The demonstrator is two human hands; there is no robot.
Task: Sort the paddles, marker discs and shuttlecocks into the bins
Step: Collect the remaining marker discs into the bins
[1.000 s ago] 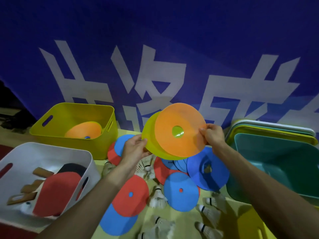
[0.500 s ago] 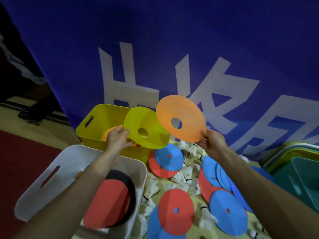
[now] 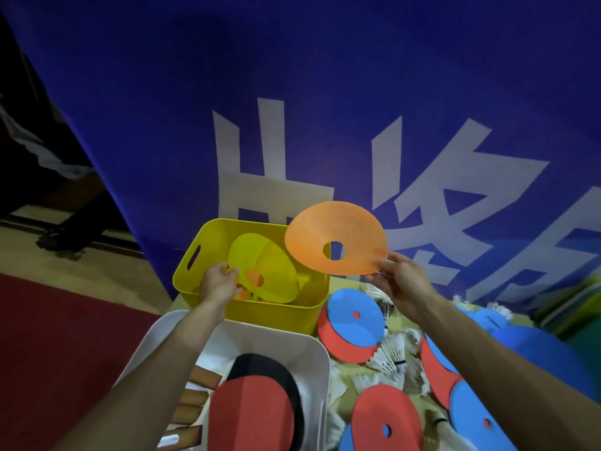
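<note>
My left hand pinches the edge of a yellow marker disc and holds it inside the yellow bin, above an orange disc lying on the bin's floor. My right hand grips the rim of an orange marker disc, held up in the air just right of and above the bin. The white bin in front holds red and black paddles with wooden handles. Red and blue discs and white shuttlecocks lie scattered on the table at the right.
A blue banner with large white characters hangs right behind the bins. Stacked teal and yellow-green bins show at the right edge. Red carpet and wooden floor lie to the left of the table.
The two discs have come apart. My left hand has moved the yellow disc left and down into the yellow bin. My right hand still holds the orange disc up. The view has swung left.
</note>
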